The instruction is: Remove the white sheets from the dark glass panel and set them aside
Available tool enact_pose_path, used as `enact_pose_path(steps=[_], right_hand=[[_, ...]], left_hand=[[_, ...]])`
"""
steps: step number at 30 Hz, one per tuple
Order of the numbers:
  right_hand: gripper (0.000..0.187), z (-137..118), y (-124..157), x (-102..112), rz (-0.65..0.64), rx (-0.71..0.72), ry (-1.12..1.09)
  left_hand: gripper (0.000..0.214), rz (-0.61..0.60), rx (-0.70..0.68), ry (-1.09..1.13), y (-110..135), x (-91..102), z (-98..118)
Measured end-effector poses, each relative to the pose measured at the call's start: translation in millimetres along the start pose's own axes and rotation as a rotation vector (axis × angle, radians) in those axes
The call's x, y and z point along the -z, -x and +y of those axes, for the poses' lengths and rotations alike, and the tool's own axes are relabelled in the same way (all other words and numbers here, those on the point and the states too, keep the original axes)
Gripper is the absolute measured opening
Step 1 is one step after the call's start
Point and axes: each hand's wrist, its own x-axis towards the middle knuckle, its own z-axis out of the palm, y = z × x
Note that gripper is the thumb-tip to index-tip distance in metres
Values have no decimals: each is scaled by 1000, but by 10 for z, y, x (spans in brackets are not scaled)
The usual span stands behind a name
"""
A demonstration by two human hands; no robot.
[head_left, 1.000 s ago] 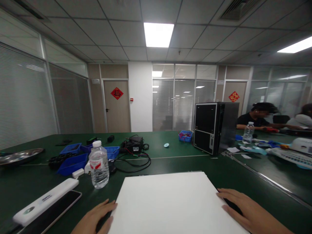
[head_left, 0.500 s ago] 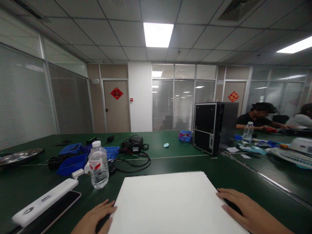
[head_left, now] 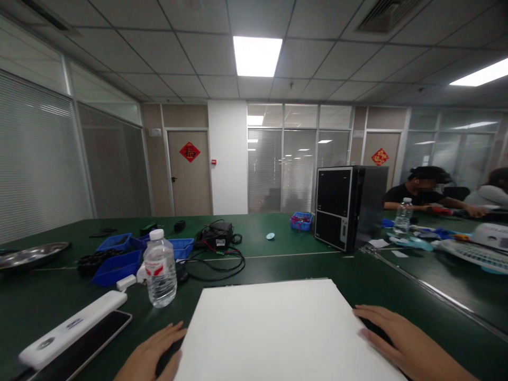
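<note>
A flat white board or box top lies in front of me on the green table, its near edge cut off by the view. Beside its left edge is my left hand, fingers stretched out and thumb apart, with the fingertips right at the edge. At the right edge rests my right hand, also with extended fingers; its fingertips and thumb touch or nearly touch the white side. Neither hand wraps round anything. A water bottle stands upright beyond my left hand.
A white power strip and a phone lie left. Blue trays, a black adapter with cables and a metal plate sit farther back. A black computer tower stands right; a person works beyond it.
My left fingertips have drawn back slightly leftward from the white edge. My right hand is almost unmoved. The far person's arm now reaches farther right.
</note>
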Motion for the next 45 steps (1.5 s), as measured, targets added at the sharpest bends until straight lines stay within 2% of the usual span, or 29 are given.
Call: enact_pose_path(steps=[4, 7, 11, 17, 22, 26, 28, 30, 33, 35, 37, 39, 42, 45], right_hand=[[58, 22, -22, 55, 24, -55, 88], [57, 37, -11, 54, -7, -37, 51], [61, 36, -4, -56, 13, -32, -128], [64, 177, -125, -151, 54, -170, -448], [51, 178, -179, -45, 6, -47, -643], [81, -55, -109, 4, -96, -131, -936], [82, -144, -76, -3, -110, -167, -928], [83, -184, -55, -24, -27, -157, -840], [87, -203, -49, -56, 195, -100, -756], [74, -229, -65, -60, 258, -112, -790], [49, -275, -96, -48, 203, -197, -887], [34, -325, -132, -34, 140, -275, -995], [30, -358, -162, -30, 142, -302, -1089], [28, -312, -170, -54, 184, -280, -1057]], left_hand=[[40, -21, 52, -31, -10, 19, -40], [37, -45, 52, -5, -6, 30, -31], [32, -10, 20, 58, 1, 42, 34], [31, -47, 14, 170, -32, 125, 117], [33, -123, 3, 207, -50, 187, 122], [37, -122, 9, 180, -55, 194, 133], [37, -117, 5, 157, -53, 191, 140], [37, -110, 2, 126, -45, 184, 145], [38, -91, 11, 86, -22, 165, 147], [39, -76, 11, 71, -9, 148, 149], [39, -63, 6, 69, -4, 135, 155], [38, -60, -3, 77, -10, 131, 164], [35, -64, 0, 97, -33, 146, 163], [37, -23, 31, 147, -62, 173, 121]])
